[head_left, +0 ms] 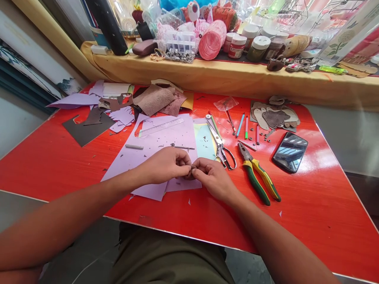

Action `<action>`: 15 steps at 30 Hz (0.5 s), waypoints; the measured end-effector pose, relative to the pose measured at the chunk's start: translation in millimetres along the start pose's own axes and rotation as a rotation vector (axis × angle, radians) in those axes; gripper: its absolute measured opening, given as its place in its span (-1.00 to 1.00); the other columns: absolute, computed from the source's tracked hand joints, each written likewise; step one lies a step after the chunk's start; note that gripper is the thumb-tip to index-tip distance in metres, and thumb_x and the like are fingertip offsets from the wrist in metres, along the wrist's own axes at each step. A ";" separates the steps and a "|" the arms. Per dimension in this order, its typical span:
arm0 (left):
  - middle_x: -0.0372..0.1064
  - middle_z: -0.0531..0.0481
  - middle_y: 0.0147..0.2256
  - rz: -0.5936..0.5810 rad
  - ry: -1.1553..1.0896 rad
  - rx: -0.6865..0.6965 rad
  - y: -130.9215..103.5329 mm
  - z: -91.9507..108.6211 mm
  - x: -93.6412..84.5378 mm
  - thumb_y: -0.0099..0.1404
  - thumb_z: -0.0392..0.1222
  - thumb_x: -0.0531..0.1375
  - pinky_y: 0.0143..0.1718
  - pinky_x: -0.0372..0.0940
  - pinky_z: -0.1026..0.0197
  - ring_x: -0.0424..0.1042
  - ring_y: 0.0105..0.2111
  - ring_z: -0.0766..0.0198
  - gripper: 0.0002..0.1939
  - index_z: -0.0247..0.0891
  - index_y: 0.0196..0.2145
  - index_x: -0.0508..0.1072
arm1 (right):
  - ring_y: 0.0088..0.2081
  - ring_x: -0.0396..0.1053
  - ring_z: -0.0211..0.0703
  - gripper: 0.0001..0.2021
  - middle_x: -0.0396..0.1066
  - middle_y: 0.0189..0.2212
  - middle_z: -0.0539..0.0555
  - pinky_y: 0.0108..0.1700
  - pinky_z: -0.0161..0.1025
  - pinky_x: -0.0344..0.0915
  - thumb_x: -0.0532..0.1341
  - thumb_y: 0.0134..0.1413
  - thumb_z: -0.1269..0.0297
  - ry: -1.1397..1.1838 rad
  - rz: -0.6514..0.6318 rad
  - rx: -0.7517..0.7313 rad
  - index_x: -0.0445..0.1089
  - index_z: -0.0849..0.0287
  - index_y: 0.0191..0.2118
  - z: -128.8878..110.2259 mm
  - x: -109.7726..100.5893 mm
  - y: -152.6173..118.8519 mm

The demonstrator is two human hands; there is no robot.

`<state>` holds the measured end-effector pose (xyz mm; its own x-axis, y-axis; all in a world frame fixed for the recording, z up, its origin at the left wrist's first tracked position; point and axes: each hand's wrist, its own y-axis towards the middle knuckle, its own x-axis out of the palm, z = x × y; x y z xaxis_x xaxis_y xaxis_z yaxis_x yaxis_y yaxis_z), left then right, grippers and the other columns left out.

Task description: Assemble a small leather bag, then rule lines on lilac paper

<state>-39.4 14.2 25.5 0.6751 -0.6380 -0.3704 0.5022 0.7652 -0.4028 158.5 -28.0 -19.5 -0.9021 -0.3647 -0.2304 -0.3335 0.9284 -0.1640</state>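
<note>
Above the purple paper (185, 138), my left hand (167, 165) and my right hand (215, 176) meet with fingertips pinched together. Between them is a small dark brown piece (193, 167), mostly covered by the fingers; its kind I cannot make out. Just beyond the hands, a thin metal tool (184, 147) lies on the paper, and a short silver rod (134, 147) is farther left. A clear ruler (161, 127) rests behind them. Scissors (213, 129) with dark handles and green-yellow pliers (254, 179) lie right of my hands, touched by neither.
A black phone (290, 152) lies on the red table (319, 209). Felt-tip pens (246, 127) and small round fittings are scattered behind the pliers. Cut leather shapes (276, 118) sit back right, leather scraps (154, 98) back left. A cloth-covered ledge (207, 81) holds jars.
</note>
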 end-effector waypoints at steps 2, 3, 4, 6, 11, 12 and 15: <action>0.54 0.08 -0.49 0.037 -0.019 0.005 -3.3 -4.0 4.3 0.18 -0.16 0.25 -0.45 0.29 0.27 0.48 -0.48 0.27 -0.90 -0.21 -0.40 0.55 | -0.44 0.28 -0.18 -0.84 0.44 -0.51 -0.02 -0.37 -0.27 0.14 0.17 0.12 0.27 -0.002 0.001 0.009 0.48 0.14 -0.37 0.4 0.5 0.2; 0.54 0.08 -0.48 0.057 -0.004 0.013 -5.3 -5.8 6.2 0.20 -0.15 0.25 -0.43 0.29 0.27 0.49 -0.47 0.26 -0.89 -0.21 -0.39 0.56 | -0.44 0.28 -0.18 -0.85 0.43 -0.51 -0.03 -0.37 -0.27 0.14 0.16 0.12 0.28 -0.010 -0.001 0.014 0.47 0.14 -0.38 0.7 1.0 0.3; 0.55 0.07 -0.47 0.076 0.032 0.026 -7.2 -7.2 7.7 0.23 -0.15 0.24 -0.41 0.29 0.27 0.49 -0.45 0.26 -0.88 -0.21 -0.37 0.56 | -0.44 0.27 -0.19 -0.85 0.42 -0.52 -0.03 -0.37 -0.27 0.13 0.16 0.11 0.28 -0.024 -0.003 0.017 0.46 0.14 -0.38 1.1 1.6 0.3; 0.55 0.07 -0.46 0.108 0.186 0.070 -10.0 -8.6 9.7 0.28 -0.16 0.22 -0.39 0.27 0.25 0.50 -0.43 0.25 -0.87 -0.20 -0.37 0.56 | -0.45 0.24 -0.20 -0.87 0.37 -0.53 -0.05 -0.37 -0.27 0.11 0.15 0.11 0.29 -0.068 -0.006 0.011 0.42 0.14 -0.40 1.8 3.0 0.3; 0.50 0.00 -0.47 0.120 0.837 0.237 -9.9 -5.9 13.6 0.35 -0.24 0.20 -0.40 0.15 0.17 0.47 -0.43 0.17 -0.80 -0.23 -0.46 0.47 | -0.47 0.13 -0.23 -0.88 0.19 -0.58 -0.10 -0.40 -0.27 0.04 0.15 0.09 0.29 -0.166 0.000 -0.023 0.36 0.13 -0.43 3.7 5.1 0.2; 0.52 -0.02 -0.44 0.106 0.922 0.265 -9.1 -5.0 14.7 0.37 -0.25 0.19 -0.40 0.15 0.16 0.48 -0.41 0.15 -0.81 -0.24 -0.43 0.48 | -0.47 0.13 -0.23 -0.88 0.19 -0.58 -0.10 -0.41 -0.26 0.04 0.14 0.09 0.29 -0.175 -0.002 -0.028 0.36 0.14 -0.43 4.2 5.0 0.1; 0.56 -0.07 -0.37 0.054 1.050 0.329 -6.6 -2.8 16.9 0.41 -0.26 0.17 -0.38 0.18 0.16 0.51 -0.37 0.12 -0.83 -0.28 -0.32 0.54 | -0.47 0.13 -0.22 -0.89 0.20 -0.57 -0.09 -0.41 -0.26 0.04 0.13 0.08 0.31 -0.205 -0.002 -0.043 0.35 0.14 -0.43 5.5 4.0 -0.1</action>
<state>-32.7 -1.9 19.5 -0.0170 -0.2392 -0.9708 0.7104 0.6804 -0.1801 156.4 -30.0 -25.7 -0.8281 -0.3695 -0.4216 -0.3505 0.9282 -0.1250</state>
